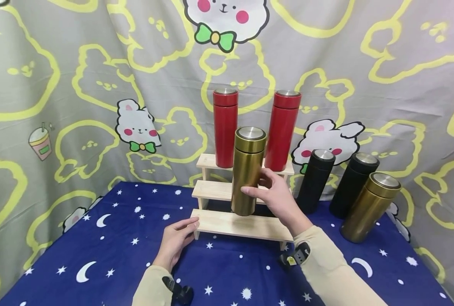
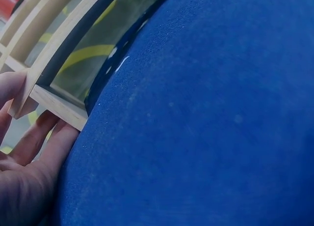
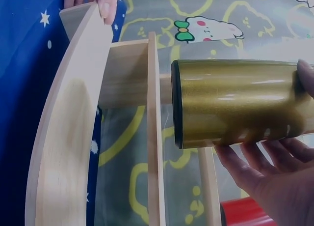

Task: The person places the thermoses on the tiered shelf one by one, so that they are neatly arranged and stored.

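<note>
Gripping one gold flask (image 1: 246, 172) is the right hand (image 1: 277, 199), left hand (image 1: 176, 240) pinching one rack (image 1: 221, 222), five flasks (image 1: 225, 134) nearby.

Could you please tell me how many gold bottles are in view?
2: one gold bottle in the right hand, the other gold bottle on the blue cloth, beside a black bottle.

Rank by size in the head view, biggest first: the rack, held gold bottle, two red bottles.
1. Rack
2. Held gold bottle, helped by being nearer the camera
3. Left red bottle and right red bottle: too alike to rank
</note>
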The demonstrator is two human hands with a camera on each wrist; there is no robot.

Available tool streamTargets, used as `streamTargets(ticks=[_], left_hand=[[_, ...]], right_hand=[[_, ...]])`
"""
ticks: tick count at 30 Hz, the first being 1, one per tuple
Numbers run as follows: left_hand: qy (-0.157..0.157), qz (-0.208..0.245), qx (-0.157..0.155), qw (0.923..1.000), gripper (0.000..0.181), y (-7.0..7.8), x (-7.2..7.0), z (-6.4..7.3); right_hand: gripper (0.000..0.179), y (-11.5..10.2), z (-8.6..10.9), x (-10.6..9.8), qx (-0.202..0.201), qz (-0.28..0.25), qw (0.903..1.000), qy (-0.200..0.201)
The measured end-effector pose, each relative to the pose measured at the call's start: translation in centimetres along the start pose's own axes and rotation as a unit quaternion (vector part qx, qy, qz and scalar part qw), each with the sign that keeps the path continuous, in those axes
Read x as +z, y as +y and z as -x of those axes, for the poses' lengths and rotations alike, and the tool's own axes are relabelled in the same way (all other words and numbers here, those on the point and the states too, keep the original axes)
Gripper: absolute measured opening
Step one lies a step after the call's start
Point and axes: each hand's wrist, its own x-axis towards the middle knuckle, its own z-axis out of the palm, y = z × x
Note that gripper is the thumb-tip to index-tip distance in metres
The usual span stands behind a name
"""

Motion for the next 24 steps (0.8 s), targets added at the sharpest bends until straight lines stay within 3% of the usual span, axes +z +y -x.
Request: streamTargets(ticks=[5,11,24], left_hand=[[-0.013,-0.010,0.001,0.9999,0.034,0.0,-0.2,0.1],[-0.008,-0.010,0.002,0.9999,0.035,0.1,-0.4,0.0],[-0.004,0.002,0.002,1.0000,0.033,0.4,-0.3,0.3]], right_hand=[[0.063,0.0,0.0,0.5,0.000,0.011,0.9999,0.012],[0.062,0.1,-0.8,1.5,-0.024,0.012,0.9996,0.009],[0.065,-0.6,-1.9,3.8,-0.029,-0.004,0.9995,0.011]])
